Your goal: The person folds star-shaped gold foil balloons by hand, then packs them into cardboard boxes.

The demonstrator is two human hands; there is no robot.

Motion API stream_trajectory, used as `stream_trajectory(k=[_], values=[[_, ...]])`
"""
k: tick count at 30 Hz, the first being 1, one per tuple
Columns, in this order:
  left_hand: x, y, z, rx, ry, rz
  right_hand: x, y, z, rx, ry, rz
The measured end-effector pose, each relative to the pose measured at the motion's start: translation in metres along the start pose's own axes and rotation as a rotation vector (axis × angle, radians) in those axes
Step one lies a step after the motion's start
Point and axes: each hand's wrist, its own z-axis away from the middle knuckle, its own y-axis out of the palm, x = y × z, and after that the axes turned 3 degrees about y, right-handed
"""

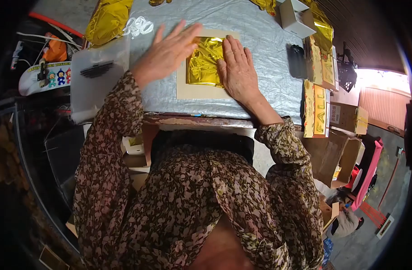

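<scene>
A folded piece of shiny gold foil lies on a flat beige card on the silver-covered table. My left hand is over the foil's left side, its fingers spread and pointing toward the far edge of the table. On the foil's right edge my right hand rests flat, fingers stretched out over foil and card. Neither hand grips anything.
Left of the card stands a clear plastic box with black pieces. Behind it are white cord bundles and a gold foil bundle. At right sit a black object, a small white box and "FALL" packages.
</scene>
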Motion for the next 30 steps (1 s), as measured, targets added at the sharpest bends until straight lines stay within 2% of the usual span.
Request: stream_trajectory(k=[2,4,13,16,18,20,22,23,25,26,27,30], values=[[-0.011,0.006,0.0,-0.042,0.023,-0.035,0.0,0.0,0.0,-0.007,-0.006,0.003],[-0.023,0.006,0.007,-0.003,0.135,-0.106,0.0,0.0,0.0,-0.006,-0.002,-0.005],[-0.014,0.006,-0.004,-0.017,0.149,-0.167,-0.003,0.008,-0.001,-0.022,-0.016,-0.01],[-0.032,0.015,-0.027,-0.075,0.228,-0.095,-0.004,0.009,0.0,-0.018,-0.021,0.011],[-0.04,0.03,-0.037,-0.102,0.301,0.163,-0.006,0.009,0.0,0.002,-0.02,0.011],[-0.04,0.039,-0.039,-0.12,0.311,0.147,-0.015,0.006,0.0,0.021,-0.006,0.014],[-0.039,0.042,-0.038,-0.109,0.281,0.076,-0.028,-0.007,-0.001,0.042,-0.061,-0.343],[-0.038,0.043,-0.037,-0.147,0.303,0.047,-0.034,-0.015,0.001,-0.031,-0.002,-0.522],[-0.038,0.043,-0.036,-0.14,0.308,0.038,-0.046,-0.043,0.011,-0.022,0.123,-0.657],[-0.038,0.043,-0.036,-0.129,0.309,0.021,-0.052,-0.047,0.017,-0.151,0.07,-0.562],[-0.039,0.04,-0.036,-0.13,0.326,-0.01,-0.051,-0.055,0.023,-0.152,0.072,-0.559],[-0.04,0.038,-0.035,-0.128,0.335,-0.032,-0.038,-0.066,0.04,-0.114,-0.187,-0.417]])
